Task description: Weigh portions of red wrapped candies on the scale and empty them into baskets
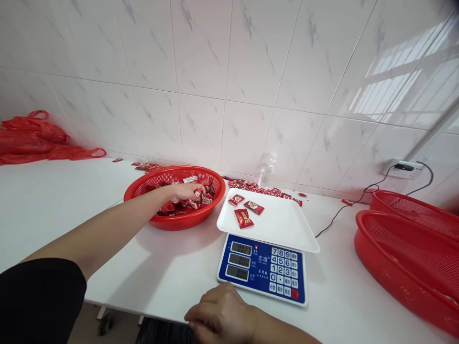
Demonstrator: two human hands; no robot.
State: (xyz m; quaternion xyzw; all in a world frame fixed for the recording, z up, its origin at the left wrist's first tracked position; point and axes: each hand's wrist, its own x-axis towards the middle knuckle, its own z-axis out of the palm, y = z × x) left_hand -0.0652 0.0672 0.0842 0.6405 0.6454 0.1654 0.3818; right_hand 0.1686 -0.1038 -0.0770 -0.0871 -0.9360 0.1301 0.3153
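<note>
My left hand reaches into a round red plastic basket of small wrapped packets. Its fingers are closed around a red-and-white packet, while other packets lie under and beside it. Loosely curled, my right hand rests by the table's front edge, just below the scale; nothing shows in its fingers. The blue digital scale carries a white tray. Three red packets lie apart on the tray's left half, one being this packet. The scale's top display appears to read 0.027.
Loose red packets line the tiled wall behind the tray, near a clear plastic bottle or cup. Large red baskets stand at the right. A black cable runs to a wall socket. Red plastic bags lie at far left.
</note>
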